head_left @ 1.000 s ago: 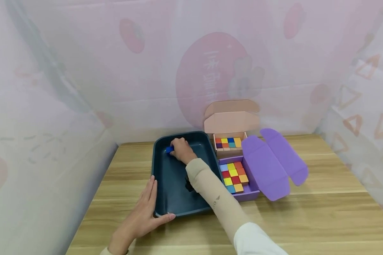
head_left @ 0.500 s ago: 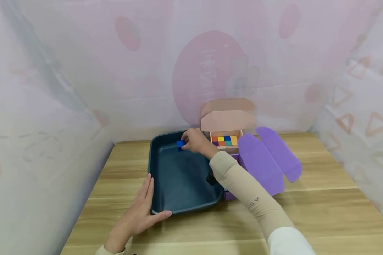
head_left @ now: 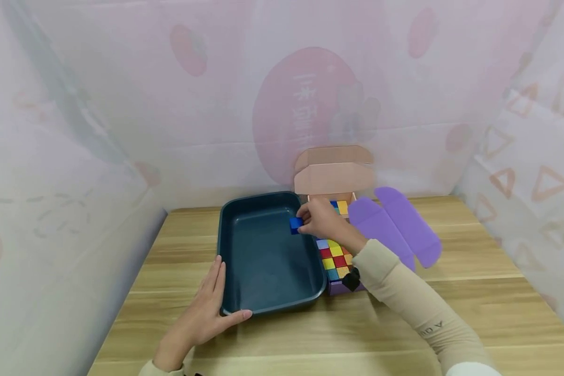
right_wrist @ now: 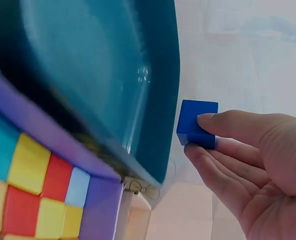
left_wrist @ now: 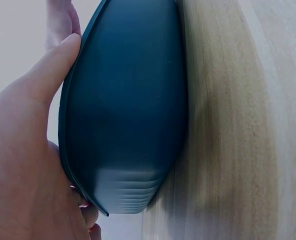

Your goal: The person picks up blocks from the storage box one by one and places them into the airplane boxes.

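Between thumb and fingers, my right hand [head_left: 323, 218] pinches a blue cube [right_wrist: 195, 122]. In the head view the cube overlaps the right rim of a dark teal tray [head_left: 268, 261], whose floor shows bare. My left hand [head_left: 202, 313] rests against the tray's near left corner, fingers along the left side and thumb at the front rim. Right of the tray stands an open purple box [right_wrist: 100, 200] with rows of coloured cubes [head_left: 333, 256]. Behind it, an open tan cardboard box [head_left: 333, 177] holds more cubes, partly hidden by my right hand.
The purple box's lid [head_left: 390, 230] spreads out to the right on the wooden table [head_left: 404, 324]. A patterned pinkish cloth [head_left: 216, 104] hangs close behind the tray and boxes, with more cloth on both sides.
My right hand has carried the blue cube from the tray's far left area rightwards to its right rim. The left hand stays at the tray's corner.
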### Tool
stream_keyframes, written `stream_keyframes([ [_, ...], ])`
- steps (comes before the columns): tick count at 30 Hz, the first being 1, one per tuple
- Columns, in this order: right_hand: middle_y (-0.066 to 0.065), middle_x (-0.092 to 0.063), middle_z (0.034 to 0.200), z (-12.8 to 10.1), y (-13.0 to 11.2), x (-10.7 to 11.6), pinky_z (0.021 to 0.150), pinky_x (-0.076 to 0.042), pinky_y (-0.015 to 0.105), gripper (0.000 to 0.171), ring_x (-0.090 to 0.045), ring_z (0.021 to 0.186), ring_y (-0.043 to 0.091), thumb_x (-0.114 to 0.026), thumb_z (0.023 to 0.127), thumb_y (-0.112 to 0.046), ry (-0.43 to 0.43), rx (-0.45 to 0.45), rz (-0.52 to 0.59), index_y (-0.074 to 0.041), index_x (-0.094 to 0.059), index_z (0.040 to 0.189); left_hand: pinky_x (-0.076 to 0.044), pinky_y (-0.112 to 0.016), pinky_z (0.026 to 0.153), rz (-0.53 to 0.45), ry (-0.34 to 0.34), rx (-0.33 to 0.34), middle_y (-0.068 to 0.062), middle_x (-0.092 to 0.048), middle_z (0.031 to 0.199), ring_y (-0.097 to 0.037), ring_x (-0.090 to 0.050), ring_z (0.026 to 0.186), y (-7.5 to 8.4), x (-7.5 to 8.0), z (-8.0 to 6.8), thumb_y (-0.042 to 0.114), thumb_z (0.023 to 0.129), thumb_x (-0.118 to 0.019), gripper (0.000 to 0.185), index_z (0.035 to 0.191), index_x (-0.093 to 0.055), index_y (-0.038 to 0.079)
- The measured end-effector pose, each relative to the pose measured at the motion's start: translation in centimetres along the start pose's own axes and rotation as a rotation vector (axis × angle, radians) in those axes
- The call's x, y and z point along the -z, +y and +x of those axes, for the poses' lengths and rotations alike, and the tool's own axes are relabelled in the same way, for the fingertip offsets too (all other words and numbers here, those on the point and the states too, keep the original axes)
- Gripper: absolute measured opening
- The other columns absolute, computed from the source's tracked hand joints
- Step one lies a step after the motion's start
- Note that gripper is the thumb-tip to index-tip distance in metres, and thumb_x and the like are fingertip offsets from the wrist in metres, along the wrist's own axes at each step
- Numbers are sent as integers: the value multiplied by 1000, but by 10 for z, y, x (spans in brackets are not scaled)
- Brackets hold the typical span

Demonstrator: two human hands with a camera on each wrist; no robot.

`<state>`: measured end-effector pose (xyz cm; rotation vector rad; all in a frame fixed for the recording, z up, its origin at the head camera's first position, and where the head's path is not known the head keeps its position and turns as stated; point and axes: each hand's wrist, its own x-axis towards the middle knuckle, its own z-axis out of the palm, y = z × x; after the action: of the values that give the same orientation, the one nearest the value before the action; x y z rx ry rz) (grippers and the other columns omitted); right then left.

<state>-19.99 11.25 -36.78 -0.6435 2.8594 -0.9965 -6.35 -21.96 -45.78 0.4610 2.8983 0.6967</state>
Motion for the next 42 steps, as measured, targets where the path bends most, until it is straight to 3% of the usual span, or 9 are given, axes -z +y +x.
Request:
stream_keyframes([
  [10,18,-80,105,-44,24,21,83,-67,39,23,-80,92,26,-84,87,-3,-1,-35,27,3,-78,108,-23,-75,124,-41,-17,0,-14,14,179,-47,-2,164,0,3,-2,70,90,-69,126,170,6,9],
  [24,18,-79,97,-93,52,41,77,-67,36,25,-79,87,25,-88,81,-1,-26,-102,-35,8,-76,102,-22,-75,124,-31,-2,-3,-12,15,179,-46,-3,164,-2,6,-2,73,89,-69,127,170,3,5],
  [32,12,-81,93,-105,57,37,72,-66,33,22,-75,80,16,-90,80,-2,-91,-76,-116,4,-81,100,-22,-75,124,-33,-1,4,-13,14,179,-46,-3,164,1,6,-4,72,90,-69,126,169,2,4],
  [42,6,-75,81,-108,50,26,63,-57,28,14,-61,70,15,-88,82,-1,-150,-150,-266,1,-82,94,-24,-74,124,-26,7,6,-14,13,179,-47,-5,164,3,5,-6,72,89,-69,127,169,1,4],
])
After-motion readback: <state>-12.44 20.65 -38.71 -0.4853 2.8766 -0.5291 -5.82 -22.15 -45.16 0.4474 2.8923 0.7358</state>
